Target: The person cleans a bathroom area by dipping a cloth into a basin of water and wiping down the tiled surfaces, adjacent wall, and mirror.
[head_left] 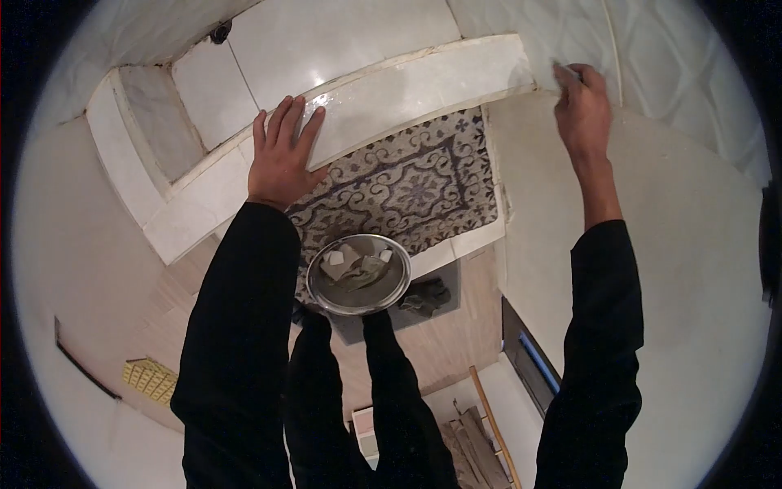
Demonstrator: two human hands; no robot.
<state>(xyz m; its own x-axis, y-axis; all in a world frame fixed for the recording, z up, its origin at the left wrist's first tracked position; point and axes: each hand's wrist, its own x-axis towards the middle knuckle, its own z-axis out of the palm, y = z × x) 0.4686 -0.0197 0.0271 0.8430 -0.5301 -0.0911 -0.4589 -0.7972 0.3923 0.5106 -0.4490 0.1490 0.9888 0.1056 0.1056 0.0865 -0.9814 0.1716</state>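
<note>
My left hand (285, 155) lies with spread fingers on the white tiled ledge (428, 80), near a wet, shiny patch. Up at the right, my right hand (584, 110) is closed, its fingertips pinched against the pale patterned wall tiles (668, 81), just beyond the ledge's right end. Something small and dark may be at those fingertips; I cannot make out what it is. Below and between my arms is a round metal bowl (358, 311), with a greyish cloth (362, 275) and small white pieces in it. Neither hand touches the bowl.
A patterned mat (419, 191) lies below the ledge. Dark crumpled cloth (425, 297) rests on a grey mat (448, 314) beside my legs. Behind me are a wooden pole (493, 424) and a yellow patterned item (151, 378). A recessed corner (163, 118) adjoins the ledge at left.
</note>
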